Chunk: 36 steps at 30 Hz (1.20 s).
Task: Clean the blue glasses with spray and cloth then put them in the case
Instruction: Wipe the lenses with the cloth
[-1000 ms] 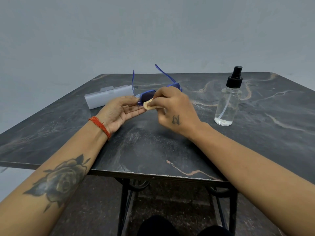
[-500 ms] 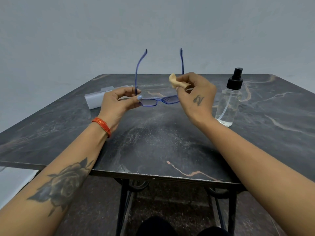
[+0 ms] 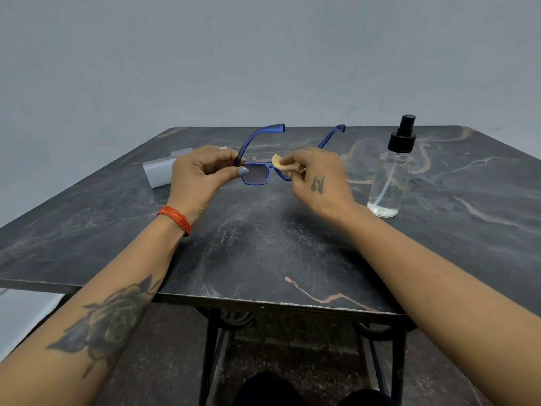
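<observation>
The blue glasses (image 3: 255, 173) are held above the dark marble table (image 3: 263, 247), temples open and pointing away from me. My left hand (image 3: 202, 174) pinches the frame at its left hinge. My right hand (image 3: 316, 177) pinches a small beige cloth (image 3: 281, 165) against the right lens, which is mostly hidden by the cloth and fingers. The left lens is in plain sight. The pale grey case (image 3: 159, 171) lies on the table behind my left hand, partly hidden by it.
A clear spray bottle (image 3: 390, 180) with a black nozzle stands upright on the table to the right of my right hand. The table's near edge runs below my forearms, with its black metal legs (image 3: 212, 353) underneath.
The glasses have tipped so the temples point away instead of straight up. My right hand has brought the cloth down from above the frame onto the right lens.
</observation>
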Each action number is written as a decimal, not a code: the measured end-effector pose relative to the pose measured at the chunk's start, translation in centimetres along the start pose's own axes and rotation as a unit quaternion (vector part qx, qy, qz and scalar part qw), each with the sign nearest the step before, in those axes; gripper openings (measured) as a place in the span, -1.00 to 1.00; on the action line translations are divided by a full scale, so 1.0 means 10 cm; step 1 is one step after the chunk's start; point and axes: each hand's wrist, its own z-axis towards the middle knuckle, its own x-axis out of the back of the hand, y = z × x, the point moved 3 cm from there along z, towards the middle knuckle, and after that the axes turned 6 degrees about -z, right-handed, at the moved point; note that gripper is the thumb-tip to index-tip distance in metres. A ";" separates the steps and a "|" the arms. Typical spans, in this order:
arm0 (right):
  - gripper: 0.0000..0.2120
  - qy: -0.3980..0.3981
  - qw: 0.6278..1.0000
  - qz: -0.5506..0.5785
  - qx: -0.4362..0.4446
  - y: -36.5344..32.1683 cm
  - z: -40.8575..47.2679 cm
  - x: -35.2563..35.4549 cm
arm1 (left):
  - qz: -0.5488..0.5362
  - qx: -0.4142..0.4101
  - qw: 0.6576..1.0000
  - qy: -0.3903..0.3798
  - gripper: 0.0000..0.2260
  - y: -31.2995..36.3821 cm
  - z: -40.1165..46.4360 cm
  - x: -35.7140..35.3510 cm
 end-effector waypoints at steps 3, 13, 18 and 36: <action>-0.79 0.005 1.000 -0.013 -0.001 -0.01 -0.01 0.03 | -0.008 0.002 1.000 0.010 -0.80 -0.01 0.00 0.00; -0.82 0.018 0.992 -0.123 0.016 0.00 -0.01 0.04 | -0.028 0.002 0.999 0.016 -0.80 -0.04 0.02 0.01; -0.82 0.007 0.994 -0.103 0.046 -0.03 -0.01 0.01 | -0.028 -0.002 1.000 0.005 -0.78 -0.03 0.01 0.00; -0.81 0.012 0.988 -0.148 0.036 -0.03 -0.01 0.07 | -0.046 -0.017 0.999 0.003 -0.80 -0.02 0.01 0.00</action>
